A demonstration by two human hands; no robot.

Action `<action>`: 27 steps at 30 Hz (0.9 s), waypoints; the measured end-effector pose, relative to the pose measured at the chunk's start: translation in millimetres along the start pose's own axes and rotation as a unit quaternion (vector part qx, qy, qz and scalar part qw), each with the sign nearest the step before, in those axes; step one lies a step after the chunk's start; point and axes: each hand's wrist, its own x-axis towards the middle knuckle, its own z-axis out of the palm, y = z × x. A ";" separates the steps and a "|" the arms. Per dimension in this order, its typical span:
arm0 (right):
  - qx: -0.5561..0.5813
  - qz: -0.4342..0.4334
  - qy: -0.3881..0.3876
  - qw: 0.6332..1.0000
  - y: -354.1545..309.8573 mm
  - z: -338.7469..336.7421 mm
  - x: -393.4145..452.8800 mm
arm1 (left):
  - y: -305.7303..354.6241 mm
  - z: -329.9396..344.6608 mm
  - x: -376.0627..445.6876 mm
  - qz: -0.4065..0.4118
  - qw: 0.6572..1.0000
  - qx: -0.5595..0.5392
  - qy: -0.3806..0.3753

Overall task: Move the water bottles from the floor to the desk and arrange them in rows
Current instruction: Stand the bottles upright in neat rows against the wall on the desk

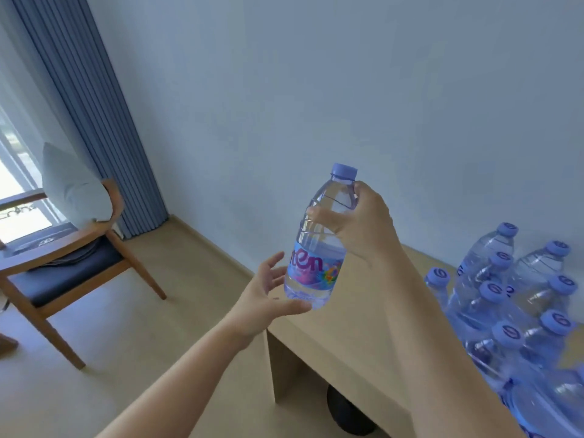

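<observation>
Water bottle held in the air above the tabletop corner

Water bottle hangs in mid-air, upright with a slight tilt, its purple-blue cap on top and its blue label facing the camera. It sits above the near left corner of the tabletop, not touching the wood.

Right hand comes in from the lower right, the forearm stretched up and forward across the tabletop. Its fingers are curled round the shoulder of the bottle just under the cap, with the thumb on the far side near the neck, so this hand carries the bottle.

Left hand reaches up from the lower left, palm turned toward the bottle. Its fingers are spread and only loosely bent; the thumb lies under the bottom edge of the bottle and appears to touch it, while the other fingertips sit beside the label. Whether those touch the plastic cannot be told.

On the right part of the tabletop a group of bottles with the same caps stands close together near the wall. A wooden chair with a dark seat and a pale cushion stands on the floor at the left, beside a blue curtain
</observation>
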 end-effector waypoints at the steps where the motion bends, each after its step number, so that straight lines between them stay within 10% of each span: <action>1: 0.022 0.001 -0.006 1.000 -0.2 -0.7 10.4 | 6.5 -9.2 13.5 -0.007 0.999 -0.006 -0.047; 6: 0.035 -0.016 -0.040 0.998 3.4 2.0 54.0 | 27.3 -20.3 74.3 -0.018 0.980 -0.006 -0.198; 15: -0.051 0.006 -0.131 0.990 27.6 -4.9 101.6 | 0.0 6.6 132.6 -0.001 0.996 -0.014 -0.083; 27: -0.059 0.115 0.023 0.991 68.9 -1.1 153.2 | -21.8 31.5 231.6 0.005 0.995 0.064 -0.075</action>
